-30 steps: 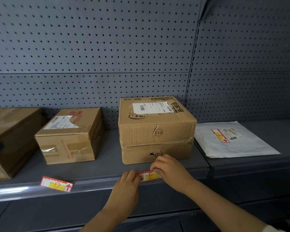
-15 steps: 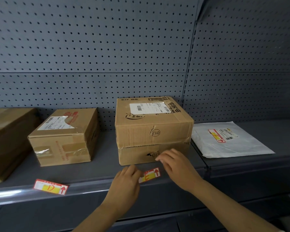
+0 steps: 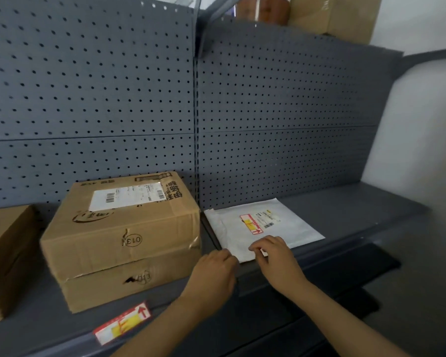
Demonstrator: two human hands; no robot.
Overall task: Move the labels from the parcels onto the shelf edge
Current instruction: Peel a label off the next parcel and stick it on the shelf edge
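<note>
- With one label (image 3: 122,322) stuck on the shelf edge (image 3: 62,342), both hands reach the white mailer (image 3: 296,229); its label (image 3: 251,224) remains attached.
- Left hand (image 3: 213,273) loosely curled, right hand (image 3: 276,253) fingers bent; both grips empty.
- Next: peel that label.

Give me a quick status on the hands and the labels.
Left hand and right hand empty at white mailer front edge. Its red label not yet peeled. One label on shelf edge. Nothing blocking.

bare shelf (image 3: 350,212) right of white mailer (image 3: 289,228), stacked boxes (image 3: 119,235) crowding its left
</note>
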